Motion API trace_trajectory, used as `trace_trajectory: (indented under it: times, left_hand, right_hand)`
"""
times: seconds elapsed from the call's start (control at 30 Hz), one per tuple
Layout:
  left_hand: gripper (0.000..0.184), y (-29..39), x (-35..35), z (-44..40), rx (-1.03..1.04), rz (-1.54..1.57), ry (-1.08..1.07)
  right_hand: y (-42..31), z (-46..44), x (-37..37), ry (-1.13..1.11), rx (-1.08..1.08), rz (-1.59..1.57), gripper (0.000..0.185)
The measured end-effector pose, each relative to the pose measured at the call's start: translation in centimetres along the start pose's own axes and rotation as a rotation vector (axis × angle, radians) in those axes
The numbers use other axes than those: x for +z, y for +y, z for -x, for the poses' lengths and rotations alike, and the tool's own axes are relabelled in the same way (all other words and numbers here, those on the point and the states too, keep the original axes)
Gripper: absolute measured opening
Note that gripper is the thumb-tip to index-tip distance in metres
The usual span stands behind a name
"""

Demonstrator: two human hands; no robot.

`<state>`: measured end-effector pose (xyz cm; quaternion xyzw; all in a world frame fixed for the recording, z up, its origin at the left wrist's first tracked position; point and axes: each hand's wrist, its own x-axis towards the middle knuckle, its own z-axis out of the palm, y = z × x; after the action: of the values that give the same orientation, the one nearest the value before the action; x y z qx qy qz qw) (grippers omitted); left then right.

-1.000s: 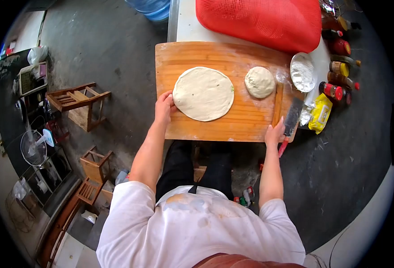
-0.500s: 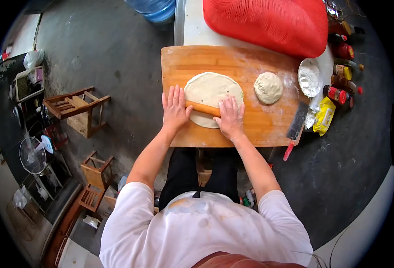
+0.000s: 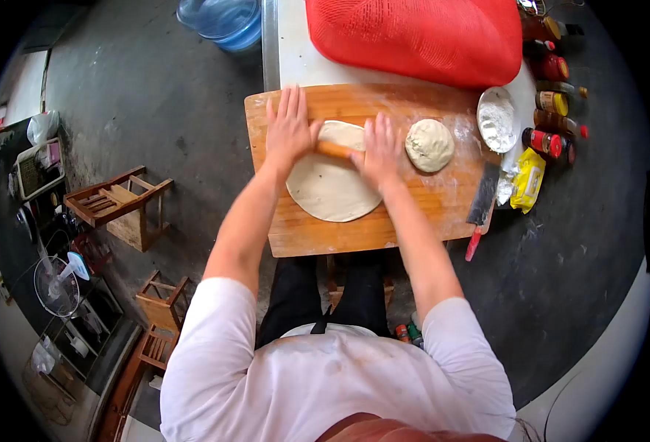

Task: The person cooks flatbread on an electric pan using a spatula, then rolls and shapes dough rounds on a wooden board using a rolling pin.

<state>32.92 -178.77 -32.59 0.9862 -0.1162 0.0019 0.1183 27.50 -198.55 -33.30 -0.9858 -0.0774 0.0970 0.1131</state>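
Note:
A flat round sheet of dough (image 3: 332, 190) lies on the wooden board (image 3: 325, 239). Across its upper part runs a wooden rolling pin (image 3: 335, 149), its ends covered by my hands. My left hand (image 3: 290, 132) rests on the left end, fingers stretched forward. On the right end lies my right hand (image 3: 379, 151), slightly blurred, fingers also extended and not wrapped around the pin. To the right of that hand sits a thick round of dough (image 3: 429, 146), apart from the sheet.
A cleaver (image 3: 483, 195) with a red handle lies at the board's right edge. Nearby are a bowl of flour (image 3: 496, 121), a yellow packet (image 3: 528, 181) and several jars (image 3: 542, 142). A red basket (image 3: 413, 40) stands behind the board. Wooden chairs (image 3: 122, 199) stand left.
Both hands have pushed the rolling pin away from me, from the sheet's lower part to its upper part. The camera view has shifted slightly, moving the board left in the picture.

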Motion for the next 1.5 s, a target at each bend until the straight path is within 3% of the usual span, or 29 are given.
trace_trajectory:
  times: [0.1, 0.17, 0.23, 0.3, 0.37, 0.5, 0.57, 0.63, 0.7, 0.77, 0.83, 0.87, 0.93, 1.0, 1.03, 1.1, 1.23, 1.27, 1.4, 1.5]
  left_hand:
    - [0.066, -0.2, 0.6, -2.2, -0.072, -0.09, -0.007]
    - [0.066, 0.0, 0.7, 1.2, -0.116, -0.038, -0.008]
    - [0.064, 0.2, 0.6, 3.4, -0.115, -0.166, -0.172]
    - [0.063, 0.0, 0.4, 0.8, -0.107, -0.152, -0.183]
    - [0.063, -0.3, 0.9, -3.8, -0.041, -0.094, 0.036]
    - [0.061, 0.2, 1.1, -3.0, -0.131, -0.083, 0.048]
    - [0.061, -0.1, 2.1, -0.8, -0.118, -0.105, 0.029]
    - [0.062, -0.1, 1.7, -0.6, -0.103, -0.053, -0.013]
    - [0.059, -0.3, 1.4, -3.6, -0.081, -0.082, 0.084]
    - [0.051, 0.2, -0.3, -5.2, -0.287, 0.018, 0.119]
    - [0.049, -0.7, -1.3, -3.0, -0.303, 0.161, 0.176]
    - [0.046, -1.3, -1.9, -1.1, -0.309, 0.303, 0.221]
    - [0.044, -2.5, -0.2, 3.5, -0.36, 0.403, 0.189]
    - [0.041, -1.8, -0.4, 6.5, -0.554, 0.362, 0.072]
    - [0.041, -1.9, -0.3, 7.0, -0.555, 0.357, 0.074]
    - [0.037, -2.0, 0.0, 7.8, -0.623, 0.478, -0.129]
    - [0.034, -0.7, -0.7, 5.5, -0.61, 0.5, -0.19]
    - [0.034, -0.3, -1.0, 4.7, -0.681, 0.494, -0.28]
    - [0.037, 0.9, -1.0, 2.7, -0.858, 0.372, -0.437]
    - [0.04, 0.5, -0.5, 1.8, -0.916, 0.372, -0.579]
  right_hand:
    - [0.2, -1.7, -2.0, -0.055, 0.0, 0.122, 0.079]
    - [-0.2, 1.4, -1.1, -0.124, -0.025, 0.04, 0.079]
    - [-0.6, 3.4, -0.1, -0.191, -0.082, -0.057, 0.078]
    - [-0.2, 0.2, -0.9, -0.222, -0.046, -0.032, 0.08]
    - [1.5, -3.6, -0.9, 0.066, -0.018, 0.054, 0.086]
    - [1.7, -2.8, -0.7, 0.057, -0.072, 0.071, 0.086]
    - [0.8, 0.1, -0.2, -0.087, -0.13, -0.061, 0.079]
    - [1.2, -1.9, -0.9, -0.07, -0.14, -0.076, 0.074]
    - [1.3, -5.0, -2.8, 0.045, -0.06, 0.03, 0.072]
    - [2.3, -6.6, -2.9, 0.077, -0.062, 0.051, 0.068]
    - [2.4, -4.5, -2.3, -0.122, -0.175, -0.02, 0.065]
    - [2.6, -3.7, -1.5, 0.019, -0.213, 0.006, 0.056]
    - [2.8, -4.1, -1.3, 0.001, -0.177, -0.008, 0.052]
    - [2.5, -3.9, -2.0, -0.034, -0.141, -0.031, 0.048]
    - [2.3, -3.8, -3.2, 0.025, -0.127, -0.071, 0.044]
    - [2.6, -2.5, -4.2, 0.086, -0.119, -0.109, 0.04]
    - [7.0, 6.7, -3.8, 0.286, 0.175, -0.411, 0.039]
    - [7.8, 9.4, -5.0, 0.221, 0.305, -0.487, 0.041]
    - [10.8, 18.5, -5.0, 0.21, 0.725, -0.488, 0.043]
    - [13.1, 20.8, -2.4, 0.266, 0.835, -0.524, 0.042]
